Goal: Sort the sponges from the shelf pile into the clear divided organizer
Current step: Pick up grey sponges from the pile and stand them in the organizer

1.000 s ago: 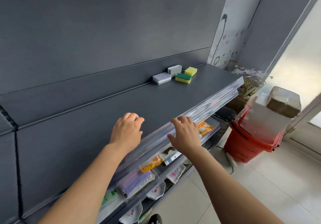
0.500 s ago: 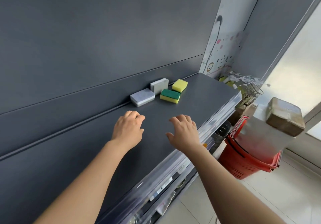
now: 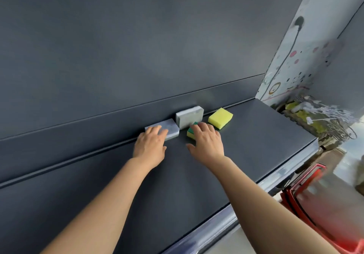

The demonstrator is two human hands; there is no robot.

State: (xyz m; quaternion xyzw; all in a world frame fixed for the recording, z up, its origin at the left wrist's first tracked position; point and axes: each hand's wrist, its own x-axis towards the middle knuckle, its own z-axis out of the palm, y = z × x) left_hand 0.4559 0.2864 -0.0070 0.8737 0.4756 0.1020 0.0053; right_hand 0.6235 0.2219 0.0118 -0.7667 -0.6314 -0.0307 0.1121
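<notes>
Head view: left hand [image 3: 150,145] rests straight fingers [image 3: 155,131] on the flat grey sponge [image 3: 172,130]; right hand [image 3: 206,141] (fingers relaxed, uncurled) lies over the green-yellow sponge [image 3: 190,132] on the shelf [image 3: 256,135].

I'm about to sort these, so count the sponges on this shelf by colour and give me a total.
Grey: 2, the flat grey sponge and the upright grey sponge
Yellow: 1, the yellow sponge
Green over yellow: 1, the green-topped sponge, partly under the right hand
Total: 4
</notes>
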